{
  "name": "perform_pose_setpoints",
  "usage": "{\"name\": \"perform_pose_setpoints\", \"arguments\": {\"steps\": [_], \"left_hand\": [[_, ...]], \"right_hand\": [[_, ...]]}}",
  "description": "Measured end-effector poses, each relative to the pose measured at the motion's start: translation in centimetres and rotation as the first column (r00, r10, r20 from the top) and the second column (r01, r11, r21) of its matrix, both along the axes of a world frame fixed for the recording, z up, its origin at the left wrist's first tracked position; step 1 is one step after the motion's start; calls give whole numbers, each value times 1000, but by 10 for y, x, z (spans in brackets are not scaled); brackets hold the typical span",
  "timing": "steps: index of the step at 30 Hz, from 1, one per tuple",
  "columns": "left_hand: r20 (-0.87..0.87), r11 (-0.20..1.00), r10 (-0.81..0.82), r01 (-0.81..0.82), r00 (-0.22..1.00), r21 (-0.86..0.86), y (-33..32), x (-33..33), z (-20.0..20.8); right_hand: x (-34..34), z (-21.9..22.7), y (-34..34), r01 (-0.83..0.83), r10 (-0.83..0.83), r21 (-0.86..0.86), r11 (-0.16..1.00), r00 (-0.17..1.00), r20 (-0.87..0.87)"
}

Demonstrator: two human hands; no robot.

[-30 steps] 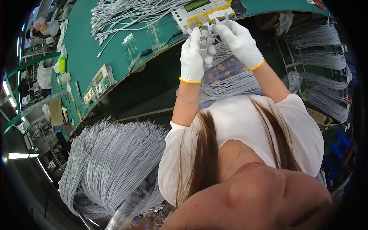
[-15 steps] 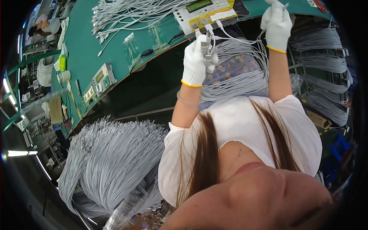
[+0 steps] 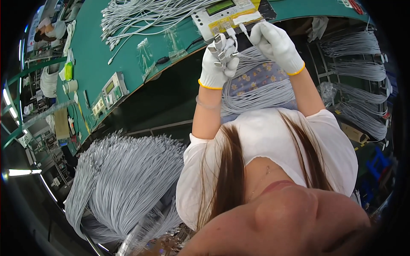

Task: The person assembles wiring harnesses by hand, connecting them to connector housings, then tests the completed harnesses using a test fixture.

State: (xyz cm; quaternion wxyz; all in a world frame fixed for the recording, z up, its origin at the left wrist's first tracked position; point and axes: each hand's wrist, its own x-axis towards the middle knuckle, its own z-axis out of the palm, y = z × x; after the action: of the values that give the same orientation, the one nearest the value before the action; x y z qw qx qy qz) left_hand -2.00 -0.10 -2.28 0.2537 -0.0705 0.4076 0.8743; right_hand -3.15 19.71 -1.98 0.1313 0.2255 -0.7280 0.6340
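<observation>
My left hand, in a white glove, is closed around several white USB cables, their metal plugs poking out above the fingers. It is just in front of a tester box with a small green screen and yellow tape. Two white plugs sit at the tester's front edge, one above my left hand and another white plug farther right. My right hand, also gloved, has its fingers pinched beside that right plug, on its thin cable as far as I can see; the fingertips partly hide it. A coil of grey-white cables lies on my lap.
More cables spread over the green table at the far left. A second tester and small plastic bags lie along its edge. A large cable bundle hangs at lower left; more bundles hang on a right-hand rack.
My right hand has come down and left, from the far right to the tester's front edge. My left hand has shifted slightly, its plugs now fanned out near the tester.
</observation>
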Motion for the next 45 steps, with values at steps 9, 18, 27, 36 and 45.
{"name": "perform_pose_setpoints", "arguments": {"steps": [9, 18, 27, 36, 45], "left_hand": [[-7, 936, -23, 19, 1000, -351, 0, 10, 26], [-238, 859, 99, -203, 966, -469, 12, 34, 13], [-248, 806, 117, -238, 962, -542, 15, 32, 24], [-182, 879, 220, -276, 958, -389, 20, 25, 31], [-226, 839, 317, -384, 921, -386, 24, 19, 28]], "right_hand": [[14, -5, -26, 107, -120, 89, 990, 978, 168], [17, 10, -31, -33, 37, -17, 999, 843, 537], [6, 2, -33, 47, -59, 43, 998, 938, 342], [33, 25, -21, 192, -111, -102, 976, 843, 527], [15, 29, 32, 257, -99, -237, 937, 845, 525]]}}
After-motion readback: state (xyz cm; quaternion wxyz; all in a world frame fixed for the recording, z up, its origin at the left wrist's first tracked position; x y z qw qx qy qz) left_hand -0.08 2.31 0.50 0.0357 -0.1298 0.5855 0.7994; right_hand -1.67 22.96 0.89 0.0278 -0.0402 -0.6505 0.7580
